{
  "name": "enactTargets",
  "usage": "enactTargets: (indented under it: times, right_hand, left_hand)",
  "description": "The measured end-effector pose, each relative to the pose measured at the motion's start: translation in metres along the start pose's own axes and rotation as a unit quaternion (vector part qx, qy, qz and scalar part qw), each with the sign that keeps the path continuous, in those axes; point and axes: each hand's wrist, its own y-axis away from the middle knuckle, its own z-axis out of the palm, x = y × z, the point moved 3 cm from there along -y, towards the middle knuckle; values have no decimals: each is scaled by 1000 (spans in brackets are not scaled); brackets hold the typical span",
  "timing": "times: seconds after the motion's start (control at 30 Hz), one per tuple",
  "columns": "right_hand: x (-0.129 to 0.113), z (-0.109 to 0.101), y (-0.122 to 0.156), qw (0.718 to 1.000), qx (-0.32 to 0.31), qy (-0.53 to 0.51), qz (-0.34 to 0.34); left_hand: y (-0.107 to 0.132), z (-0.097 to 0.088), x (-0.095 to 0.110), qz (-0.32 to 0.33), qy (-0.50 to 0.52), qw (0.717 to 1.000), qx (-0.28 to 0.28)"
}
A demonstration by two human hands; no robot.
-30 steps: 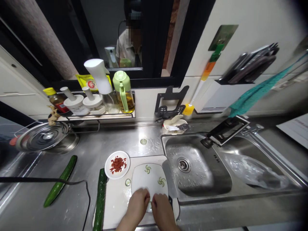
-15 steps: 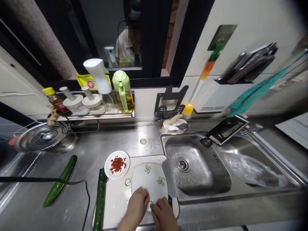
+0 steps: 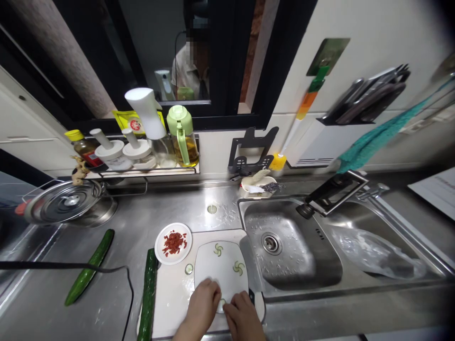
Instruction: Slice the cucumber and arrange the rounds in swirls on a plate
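Observation:
A white square plate with rounded corners lies on a white cutting board. Two pinwheels of thin green cucumber slices, one at the far edge and one at the right, sit on it. My left hand is over the plate's near left part, fingers bent together; what they hold, if anything, is hidden. My right hand is at the near edge, fingertips pressed together at a small cucumber slice. A cucumber round lies on the board left of the plate.
A round white plate of red dried berries stands at the board's far left corner. One whole cucumber lies along the board's left edge, another farther left near a black cable. The sink is to the right.
Both hands stay over the near part of the plate, with only tiny finger movement. The pinwheels and everything around them look the same.

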Motion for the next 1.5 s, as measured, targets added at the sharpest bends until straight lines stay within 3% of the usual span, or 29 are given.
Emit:
enactTargets:
  times: [0.2, 0.43, 0.53, 0.7, 1.1, 1.5]
  right_hand:
    - [1, -4, -3, 999, 6, -51, 10]
    - [2, -11, -12, 998, 24, -52, 28]
    - [1, -11, -13, 998, 22, -54, 29]
    - [0, -8, -14, 999, 26, -37, 28]
    - [2, -5, -9, 999, 27, -37, 24]
    - [3, -4, -10, 998, 36, -54, 22]
  left_hand:
    - [-2, -4, -7, 13, 36, 999, 29]
    - [4, -36, -53, -48, 153, 965, 208]
    - [5, -44, -71, -97, 150, 953, 246]
    - [3, -40, -81, -131, 132, 951, 248]
    - [0, -30, -84, -138, 77, 959, 234]
    - [-4, -33, -85, -99, 138, 941, 293]
